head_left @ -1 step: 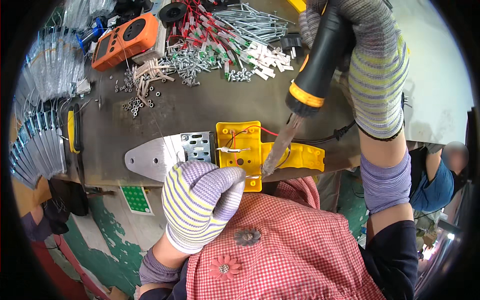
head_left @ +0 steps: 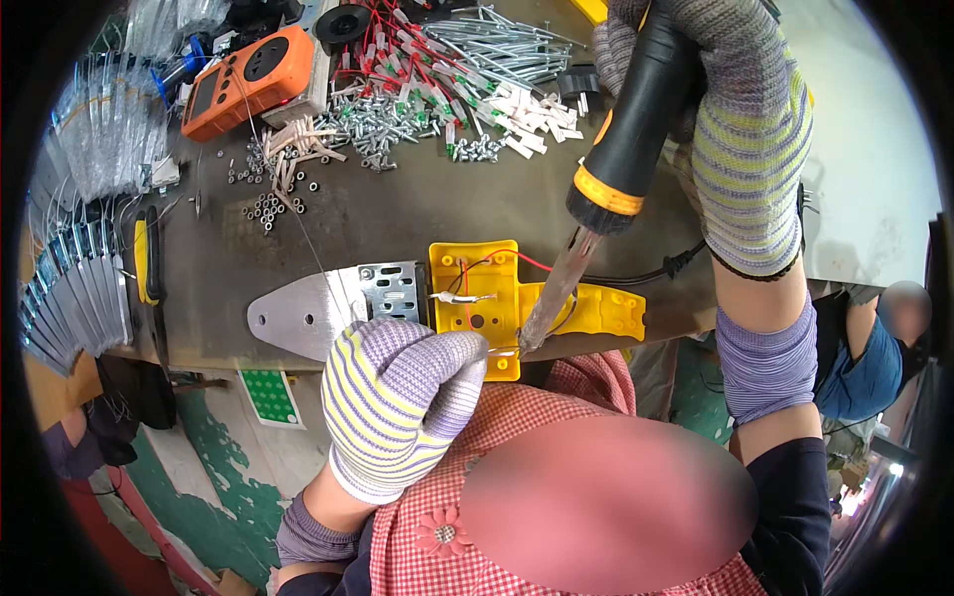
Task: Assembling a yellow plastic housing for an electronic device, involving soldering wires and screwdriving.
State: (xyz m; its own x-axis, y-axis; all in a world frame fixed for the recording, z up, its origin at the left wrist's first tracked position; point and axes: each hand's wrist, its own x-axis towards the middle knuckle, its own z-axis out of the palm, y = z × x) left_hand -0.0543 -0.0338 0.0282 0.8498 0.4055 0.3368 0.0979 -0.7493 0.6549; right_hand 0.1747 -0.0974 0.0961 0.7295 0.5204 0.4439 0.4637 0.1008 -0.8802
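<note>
My right hand (head_left: pixel 745 129), in a striped knit glove, is wrapped round the black and yellow handle of a soldering iron (head_left: pixel 636 139). The iron slants down to the left, its tip over the yellow plastic housing (head_left: pixel 477 260). My left hand (head_left: pixel 397 407), gloved too, is closed at the housing's near left edge. A thin pale wire (head_left: pixel 505 351) sticks out from its pinched fingertips beside the iron's tip. Red and black wires and a white-sleeved piece (head_left: pixel 462 297) lie in the housing. Left of it, a tapered metal plate (head_left: pixel 288 310) with a slotted bracket (head_left: pixel 391 288) is partly hidden by my left hand.
Screws (head_left: pixel 383 124), nuts (head_left: pixel 268 211), red-wired parts and long bolts (head_left: pixel 502 45) are heaped at the back. An orange multimeter (head_left: pixel 248 81) stands at back left, above yellow-handled pliers (head_left: pixel 147 258). A thin strand (head_left: pixel 310 238) hangs across toward my left hand. A black cord (head_left: pixel 676 263) lies right.
</note>
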